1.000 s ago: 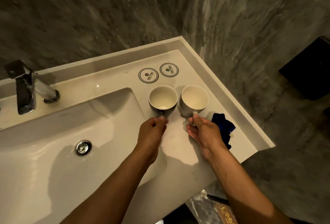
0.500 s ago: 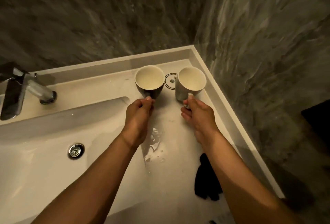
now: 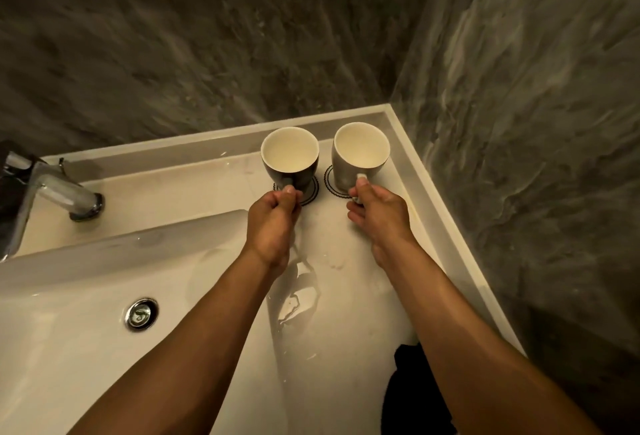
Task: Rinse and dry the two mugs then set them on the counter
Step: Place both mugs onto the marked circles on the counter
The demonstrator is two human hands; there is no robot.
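Two mugs stand upright in the far right corner of the white counter (image 3: 349,247), each on a round coaster. The dark mug (image 3: 290,159) is on the left coaster (image 3: 310,193), and my left hand (image 3: 273,223) is closed around its handle. The grey mug (image 3: 360,154) is on the right coaster (image 3: 329,181), with my right hand (image 3: 379,216) pinching its handle. Both mugs show pale, empty insides.
A chrome faucet (image 3: 52,192) stands at the far left above the white basin (image 3: 69,348) with its drain (image 3: 141,314). A dark cloth (image 3: 412,396) lies on the near counter under my right forearm. Water puddles (image 3: 298,296) sit between my arms. Stone walls close the corner.
Both hands have carried the mugs away from me, from mid-counter into the far corner, and the mugs now stand on the two coasters. The dark cloth is left behind near me.
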